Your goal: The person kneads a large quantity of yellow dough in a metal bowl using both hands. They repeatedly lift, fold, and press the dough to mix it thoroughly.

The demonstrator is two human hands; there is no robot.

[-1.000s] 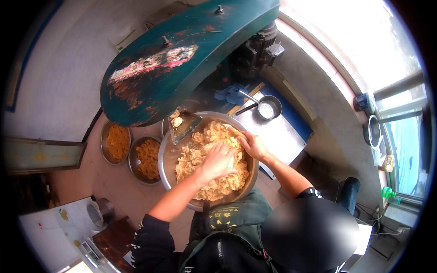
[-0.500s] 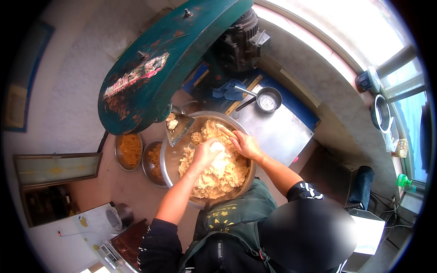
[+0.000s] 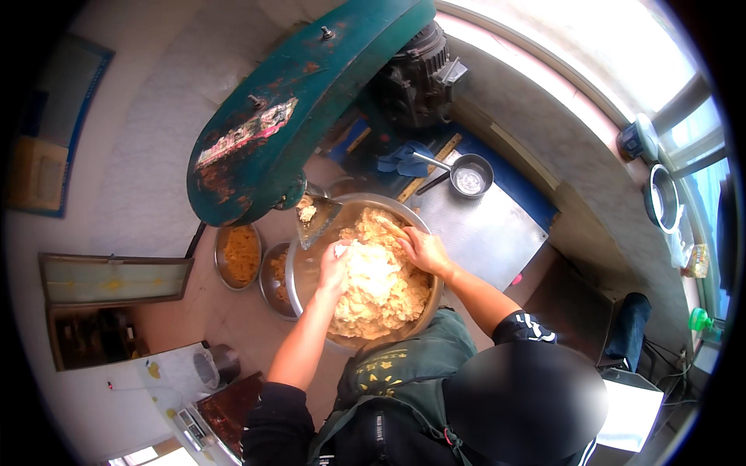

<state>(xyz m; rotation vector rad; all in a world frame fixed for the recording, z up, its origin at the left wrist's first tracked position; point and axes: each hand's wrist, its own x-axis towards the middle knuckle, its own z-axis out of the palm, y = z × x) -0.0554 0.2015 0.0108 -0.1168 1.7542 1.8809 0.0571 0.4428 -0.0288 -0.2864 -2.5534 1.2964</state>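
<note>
Orange food lies in two metal bowls at our left: the first bowl [image 3: 231,281] stands whole in view, while the second bowl [image 3: 278,304] is partly hidden behind the large bowl. Above them reaches a teal machine arm [image 3: 260,132], its paint worn, and under its end a metal chute [image 3: 315,224] carries a few pale crumbs beside the large bowl's rim.

In the large bowl [image 3: 309,260] we have a heap of pale yellow, lumpy mixture [image 3: 373,311], massed toward the middle and right. Our left hand [image 3: 334,270] is at the heap's left edge, its fingers curled inward. White shows at their tips, but we cannot tell whether they grip a lump or only catch the light. Half a second ago this hand was over the heap; now it has shifted toward the bowl's left wall, leaving the middle uncovered. For the work in hand, we judge that this spot is free of pressing for the moment.

Our right hand [image 3: 426,250] stays near the bowl's upper right side, its fingers seemingly closed on a tan strip [image 3: 392,227] that lies against the mixture. Farther right, a dark-rimmed pan [image 3: 469,179] rests on a metal sheet [image 3: 486,233].
</note>
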